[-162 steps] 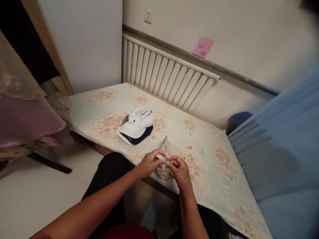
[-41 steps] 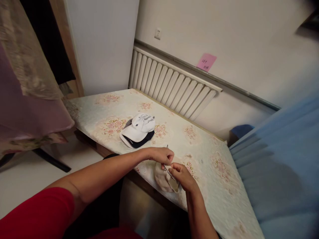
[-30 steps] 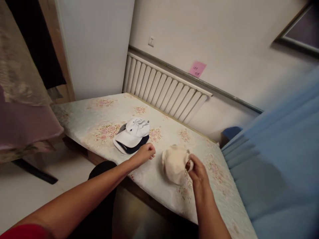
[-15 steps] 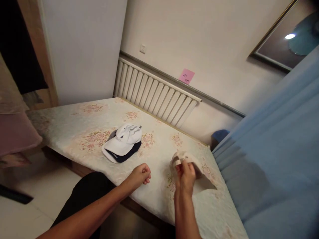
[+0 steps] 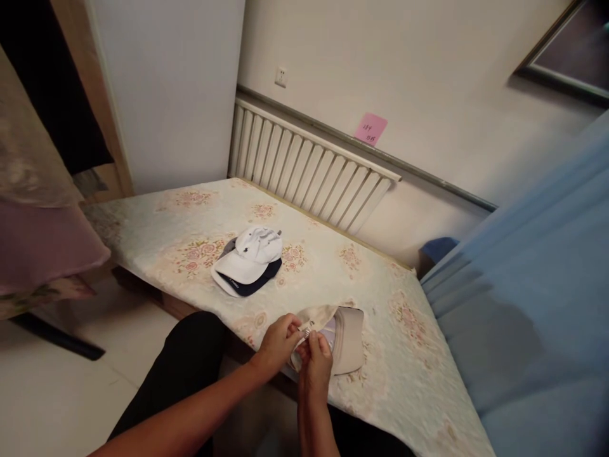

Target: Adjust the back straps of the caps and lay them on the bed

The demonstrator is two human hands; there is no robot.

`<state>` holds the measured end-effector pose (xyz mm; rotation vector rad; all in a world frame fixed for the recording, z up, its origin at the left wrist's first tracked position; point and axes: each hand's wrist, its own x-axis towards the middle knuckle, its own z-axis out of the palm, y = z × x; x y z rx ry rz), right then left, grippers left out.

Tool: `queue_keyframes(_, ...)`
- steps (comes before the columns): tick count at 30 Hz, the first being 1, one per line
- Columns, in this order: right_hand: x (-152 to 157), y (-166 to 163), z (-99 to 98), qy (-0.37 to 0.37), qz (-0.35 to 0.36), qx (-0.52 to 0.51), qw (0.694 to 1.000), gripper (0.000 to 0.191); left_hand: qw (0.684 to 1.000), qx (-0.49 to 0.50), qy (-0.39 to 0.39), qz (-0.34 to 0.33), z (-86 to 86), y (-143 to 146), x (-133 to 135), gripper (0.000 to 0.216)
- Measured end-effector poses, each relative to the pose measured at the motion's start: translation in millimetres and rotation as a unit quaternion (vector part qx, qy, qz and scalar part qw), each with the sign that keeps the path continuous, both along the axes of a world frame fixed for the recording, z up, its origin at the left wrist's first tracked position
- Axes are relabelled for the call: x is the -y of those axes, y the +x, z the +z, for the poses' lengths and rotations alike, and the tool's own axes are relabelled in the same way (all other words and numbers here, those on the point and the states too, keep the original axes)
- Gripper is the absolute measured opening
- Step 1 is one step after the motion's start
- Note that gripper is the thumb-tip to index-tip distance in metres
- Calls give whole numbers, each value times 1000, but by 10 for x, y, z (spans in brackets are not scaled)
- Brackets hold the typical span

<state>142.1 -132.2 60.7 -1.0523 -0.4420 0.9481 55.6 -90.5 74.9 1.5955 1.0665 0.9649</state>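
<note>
A beige baseball cap (image 5: 349, 343) is held near the bed's front edge, its brim pointing right and its inside partly showing. My left hand (image 5: 280, 343) pinches the cap's back strap from the left. Close beside it, my right hand (image 5: 316, 362) grips the strap near a small metal buckle. Both hands are closed, with the fingertips almost meeting. To the left lies a stack of caps, with a white cap (image 5: 254, 254) on top and a dark navy cap (image 5: 259, 282) below it. Other caps in the stack are mostly hidden.
The bed (image 5: 380, 406) has a pale floral cover. Behind it are a white radiator (image 5: 309, 168) and a pink note (image 5: 371, 128) on the wall. A blue curtain (image 5: 533, 285) hangs at right, clothes (image 5: 42, 235) at left.
My right hand has brought the beige cap left and nearer to me, turning its brim to the right. My left hand, closed and apart before, has taken hold of the strap.
</note>
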Motion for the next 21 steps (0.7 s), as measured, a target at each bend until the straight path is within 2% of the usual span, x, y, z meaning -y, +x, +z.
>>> queue_keyframes(5, 64, -21, -14, -3, 26, 20, 999, 24, 988, -77, 131, 30, 55, -35, 87, 14)
queue_keyframes(10, 107, -16, 52, -5, 53, 30, 998, 27, 977, -116, 178, 23, 102, -15, 112, 16)
queue_keyframes(16, 121, 28, 80, -40, 72, 12, 997, 46, 981, -113, 156, 16, 96, 41, 120, 17)
queue_keyframes(21, 37, 99, 72, -46, 64, 8, 997, 41, 983, -131, 127, 13, 36, 53, 104, 13)
